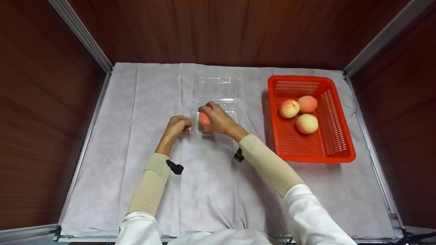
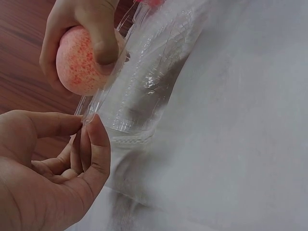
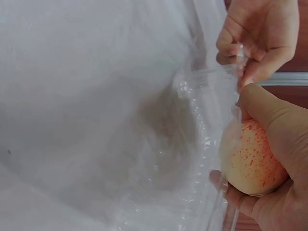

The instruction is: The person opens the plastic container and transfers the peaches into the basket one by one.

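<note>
In the head view a clear plastic clamshell box (image 1: 218,89) lies with its lid spread back on the grey cloth. My right hand (image 1: 219,119) grips a peach (image 1: 204,119) at the near left part of the box. The right wrist view shows this peach (image 3: 255,161) speckled red, partly behind the clear wall, with thumb and fingers around it. My left hand (image 1: 178,127) is at the left side of the box. Up close, its thumb and forefinger pinch the clear rim (image 2: 91,113) of the box, just below the peach (image 2: 79,62).
To the right stands a red plastic basket (image 1: 303,149) with slotted walls. It holds three peaches, one pale (image 1: 307,123), one blushed (image 1: 289,108) and one pinker (image 1: 308,104). Dark wood-grain panels (image 1: 211,30) with metal frame rails enclose the cloth-covered table (image 1: 136,102).
</note>
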Demonstrator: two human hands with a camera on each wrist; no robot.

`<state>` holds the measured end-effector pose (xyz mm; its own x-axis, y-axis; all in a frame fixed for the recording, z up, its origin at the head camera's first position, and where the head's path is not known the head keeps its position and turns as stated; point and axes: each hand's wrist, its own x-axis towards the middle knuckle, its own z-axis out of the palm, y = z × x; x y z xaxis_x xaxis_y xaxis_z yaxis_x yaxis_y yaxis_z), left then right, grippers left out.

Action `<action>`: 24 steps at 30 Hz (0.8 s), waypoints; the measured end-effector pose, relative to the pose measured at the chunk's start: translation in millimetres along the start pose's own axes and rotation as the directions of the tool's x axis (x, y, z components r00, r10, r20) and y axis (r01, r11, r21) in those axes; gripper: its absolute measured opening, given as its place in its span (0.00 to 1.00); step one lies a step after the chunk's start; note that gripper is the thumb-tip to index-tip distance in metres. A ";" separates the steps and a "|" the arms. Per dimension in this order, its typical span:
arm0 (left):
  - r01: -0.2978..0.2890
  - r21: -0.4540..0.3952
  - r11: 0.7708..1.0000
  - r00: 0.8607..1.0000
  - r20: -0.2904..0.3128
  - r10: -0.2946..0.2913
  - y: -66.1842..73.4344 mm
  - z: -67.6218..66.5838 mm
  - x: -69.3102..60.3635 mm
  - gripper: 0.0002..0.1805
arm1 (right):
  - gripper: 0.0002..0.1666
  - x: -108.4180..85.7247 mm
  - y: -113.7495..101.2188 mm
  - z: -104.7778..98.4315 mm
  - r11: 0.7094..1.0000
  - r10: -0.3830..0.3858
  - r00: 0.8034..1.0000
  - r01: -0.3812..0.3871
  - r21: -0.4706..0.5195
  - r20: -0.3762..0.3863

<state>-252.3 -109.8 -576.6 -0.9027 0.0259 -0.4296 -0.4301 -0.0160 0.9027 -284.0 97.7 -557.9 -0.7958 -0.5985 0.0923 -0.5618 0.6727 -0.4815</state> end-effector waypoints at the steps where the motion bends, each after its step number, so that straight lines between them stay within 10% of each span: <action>1: -0.002 0.000 1.000 1.000 0.000 0.002 0.1 0.1 -0.3 0.18 | 0.39 -0.1 -0.2 -1.4 1.000 -0.003 1.000 0.003 -0.005 -0.003; 24: -0.006 -0.019 1.000 1.000 -0.008 0.006 -0.4 0.8 -0.2 0.14 | 0.42 -4.8 -1.3 -34.4 0.999 -0.034 0.999 0.033 -0.035 -0.021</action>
<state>-251.9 -109.0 -576.8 -0.9054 0.0179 -0.4242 -0.4246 -0.0355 0.9047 -287.2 114.6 -527.7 -0.7808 -0.6117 0.1271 -0.5956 0.6672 -0.4474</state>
